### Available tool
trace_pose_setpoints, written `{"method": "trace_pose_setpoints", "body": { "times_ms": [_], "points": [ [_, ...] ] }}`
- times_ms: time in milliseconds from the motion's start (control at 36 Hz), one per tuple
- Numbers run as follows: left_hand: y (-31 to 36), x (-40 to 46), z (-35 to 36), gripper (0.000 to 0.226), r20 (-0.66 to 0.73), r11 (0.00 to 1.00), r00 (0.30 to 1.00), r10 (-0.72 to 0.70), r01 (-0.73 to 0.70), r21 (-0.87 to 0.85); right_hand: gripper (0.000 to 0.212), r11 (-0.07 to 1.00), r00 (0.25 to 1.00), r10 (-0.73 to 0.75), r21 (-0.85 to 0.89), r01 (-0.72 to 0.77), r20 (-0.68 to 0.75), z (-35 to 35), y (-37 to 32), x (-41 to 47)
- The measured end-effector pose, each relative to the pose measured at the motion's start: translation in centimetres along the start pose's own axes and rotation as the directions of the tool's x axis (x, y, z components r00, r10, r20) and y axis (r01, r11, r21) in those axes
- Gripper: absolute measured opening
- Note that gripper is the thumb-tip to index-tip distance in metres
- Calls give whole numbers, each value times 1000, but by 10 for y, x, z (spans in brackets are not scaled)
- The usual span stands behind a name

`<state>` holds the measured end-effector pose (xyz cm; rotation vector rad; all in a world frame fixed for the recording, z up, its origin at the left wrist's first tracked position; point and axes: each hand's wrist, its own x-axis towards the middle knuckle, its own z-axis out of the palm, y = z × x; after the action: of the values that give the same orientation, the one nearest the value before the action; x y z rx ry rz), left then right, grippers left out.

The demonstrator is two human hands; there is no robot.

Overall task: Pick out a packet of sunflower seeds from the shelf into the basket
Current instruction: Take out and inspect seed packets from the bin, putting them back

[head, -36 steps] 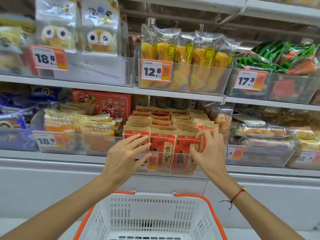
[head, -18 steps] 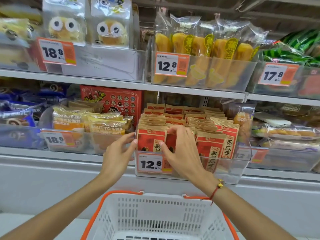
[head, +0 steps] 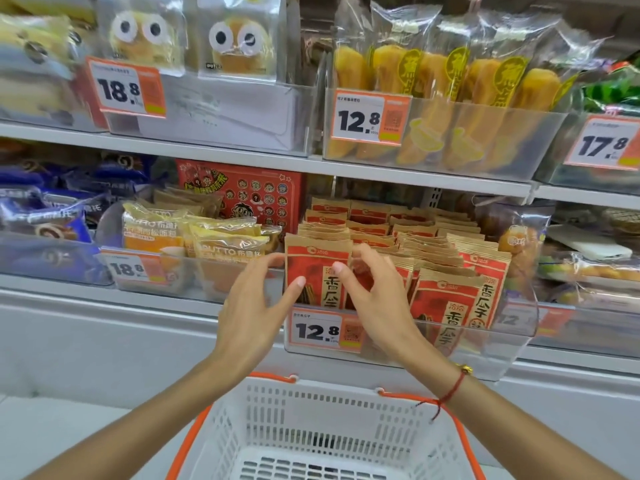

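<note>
The right hand [head: 375,299] curls its fingers over the top of the front sunflower seed packet [head: 317,271] in the left row, thumb on its face, while the left hand [head: 251,306] hovers released, fingertips at the packet's left edge. The packets stand tightly packed in a clear bin [head: 502,341] on the shelf [head: 104,299], so neighbours may drag out too. Above the bin's front lip there is room; the basket [head: 329,427] waits open directly below.
</note>
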<state>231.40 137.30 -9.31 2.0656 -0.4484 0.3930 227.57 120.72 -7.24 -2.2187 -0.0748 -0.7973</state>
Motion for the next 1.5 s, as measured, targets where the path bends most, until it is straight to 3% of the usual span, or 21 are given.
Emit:
{"method": "trace_pose_setpoints", "body": {
  "times_ms": [139,278,389,500,611,806,1000,1083,1250,1333,1417,1500],
  "points": [
    [9,4,-9,44,-38,988,991,129,-132,-85,13,984,993,-95,148,104,-67,-12,-21,5],
    [35,5,-27,28,-77,929,983,168,-184,-321,13,957,959,-214,158,244,-185,-26,-43,12],
    [51,-9,-39,26,-141,904,974,175,-216,-370,21,946,965,-219,210,247,-146,-40,-59,4],
    [59,-31,-42,24,-115,877,982,152,-187,-442,26,936,989,-141,330,120,41,-50,-62,-14],
    [53,-49,-32,24,20,853,995,96,-72,-517,33,903,959,-24,418,-100,281,-51,-46,-42],
    [18,-66,-5,43,340,824,937,-82,256,-506,41,906,886,140,304,-295,443,-52,-2,-75],
    [13,-72,3,39,528,811,830,-180,429,-399,23,857,796,294,224,-465,529,-56,15,-85],
    [20,-66,-2,25,507,789,841,-187,436,-432,37,868,838,297,236,-437,458,-56,14,-82],
    [42,-53,-8,28,355,778,925,-133,319,-541,56,850,932,298,386,-358,207,-55,0,-67],
    [48,-51,-6,31,342,811,934,-105,279,-514,40,838,935,324,414,-356,148,-53,-3,-61],
    [49,-48,-3,30,308,793,946,-104,266,-548,29,808,924,347,449,-381,159,-52,-4,-55],
    [48,-45,1,26,185,790,976,-113,201,-579,27,784,900,328,449,-429,288,-52,0,-49]
  ]
}}
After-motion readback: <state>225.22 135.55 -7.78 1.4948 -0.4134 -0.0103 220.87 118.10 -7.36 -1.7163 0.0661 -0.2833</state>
